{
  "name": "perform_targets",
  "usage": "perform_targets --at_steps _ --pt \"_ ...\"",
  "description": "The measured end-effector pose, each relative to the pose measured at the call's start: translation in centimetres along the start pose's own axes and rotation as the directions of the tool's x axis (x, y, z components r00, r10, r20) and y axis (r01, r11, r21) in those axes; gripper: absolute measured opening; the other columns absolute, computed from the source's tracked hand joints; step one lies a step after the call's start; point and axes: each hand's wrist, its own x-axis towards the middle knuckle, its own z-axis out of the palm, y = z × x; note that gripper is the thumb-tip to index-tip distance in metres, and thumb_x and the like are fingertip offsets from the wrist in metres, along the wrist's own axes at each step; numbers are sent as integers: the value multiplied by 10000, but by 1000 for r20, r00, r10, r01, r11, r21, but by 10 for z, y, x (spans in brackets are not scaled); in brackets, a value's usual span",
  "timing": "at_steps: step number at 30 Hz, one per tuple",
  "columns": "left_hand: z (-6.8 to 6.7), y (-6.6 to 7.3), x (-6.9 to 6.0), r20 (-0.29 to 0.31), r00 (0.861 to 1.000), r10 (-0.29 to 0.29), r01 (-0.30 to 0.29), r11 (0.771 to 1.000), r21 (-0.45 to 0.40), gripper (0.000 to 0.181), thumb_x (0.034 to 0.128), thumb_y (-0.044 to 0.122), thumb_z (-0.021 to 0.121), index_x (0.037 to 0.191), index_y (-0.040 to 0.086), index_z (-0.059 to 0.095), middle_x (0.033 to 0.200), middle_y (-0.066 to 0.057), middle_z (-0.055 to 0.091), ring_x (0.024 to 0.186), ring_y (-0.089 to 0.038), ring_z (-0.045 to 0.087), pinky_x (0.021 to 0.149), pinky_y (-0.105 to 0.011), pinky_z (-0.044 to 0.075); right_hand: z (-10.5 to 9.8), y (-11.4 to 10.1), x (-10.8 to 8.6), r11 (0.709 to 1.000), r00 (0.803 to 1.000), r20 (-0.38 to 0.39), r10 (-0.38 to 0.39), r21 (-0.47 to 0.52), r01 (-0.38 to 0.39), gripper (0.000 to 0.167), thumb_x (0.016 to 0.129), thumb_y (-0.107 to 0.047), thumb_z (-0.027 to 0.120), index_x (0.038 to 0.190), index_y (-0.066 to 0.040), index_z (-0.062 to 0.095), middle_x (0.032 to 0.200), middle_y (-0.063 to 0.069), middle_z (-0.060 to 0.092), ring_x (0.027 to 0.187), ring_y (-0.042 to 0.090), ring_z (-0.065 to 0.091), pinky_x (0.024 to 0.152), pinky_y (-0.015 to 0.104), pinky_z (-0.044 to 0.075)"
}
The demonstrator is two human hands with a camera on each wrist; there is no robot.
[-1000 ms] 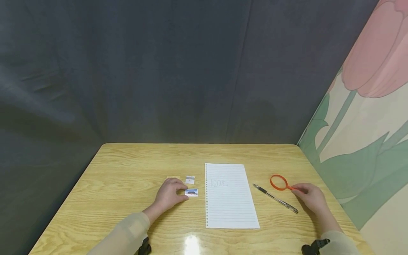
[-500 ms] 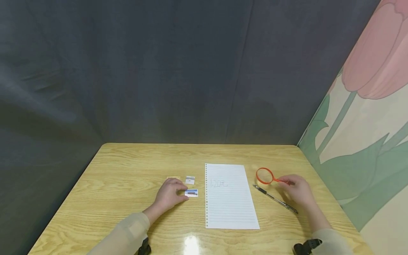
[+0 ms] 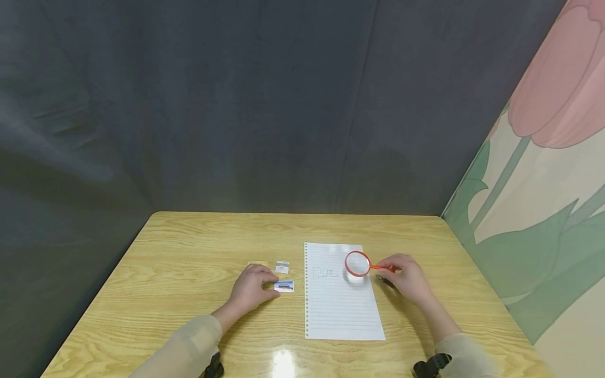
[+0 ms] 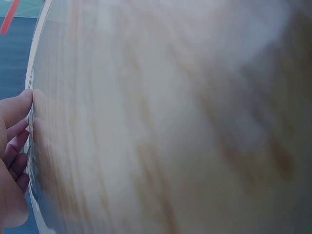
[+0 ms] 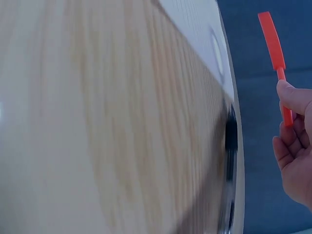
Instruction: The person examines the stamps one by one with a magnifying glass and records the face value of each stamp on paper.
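Observation:
My right hand (image 3: 403, 275) grips the handle of a red magnifying glass (image 3: 370, 266), thumb and fingers pinching it. Its round lens hangs over the right part of a lined sheet of paper (image 3: 340, 315), and in the right wrist view the red rim (image 5: 271, 41) appears edge-on, above the table. My left hand (image 3: 252, 287) rests on the table, thumb and forefinger at the left corners of a small postage stamp (image 3: 284, 286) with a blue picture. Behind it lies a small grey-and-white stamp (image 3: 282, 267). A yellowish piece (image 3: 257, 262) is partly hidden by the left hand.
A black pen (image 3: 386, 282) lies right of the paper, mostly hidden under the right hand and forearm. Faint handwriting (image 3: 324, 272) marks the paper's upper part. A dark curtain (image 3: 264, 131) hangs behind the wooden table (image 3: 189, 247), and a flower-patterned wall (image 3: 543, 226) stands at the right.
My right hand has carried the magnifying glass leftward, from beyond the pen to over the paper, so the hand now covers much of the pen. The left hand and stamps stay put.

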Motion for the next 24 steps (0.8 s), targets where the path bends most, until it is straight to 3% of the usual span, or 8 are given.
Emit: perform_targets --at_steps 8,14,24 --pt "2 -3 0 10 1000 1 -2 1000 11 310 736 261 884 1007 147 787 1030 47 670 1069 -219 563 956 -426 491 31 -28 9 993 997 45 -60 105 55 213 756 43 819 833 -147 763 841 -64 674 782 156 555 669 309 503" --pt "1 -2 0 9 1000 2 -2 1000 5 304 735 261 885 999 145 789 1020 48 672 1060 -215 565 950 -424 491 60 -41 14 976 982 45 -183 126 176 239 720 51 838 816 -156 768 796 -82 667 756 125 539 659 268 475" --pt "-1 -1 0 0 1000 2 -2 1000 -13 294 734 259 886 986 143 788 1016 44 674 1052 -214 565 947 -424 492 97 -70 20 969 972 111 -207 158 188 181 724 -27 857 794 -164 761 792 -93 660 769 110 525 708 288 442"
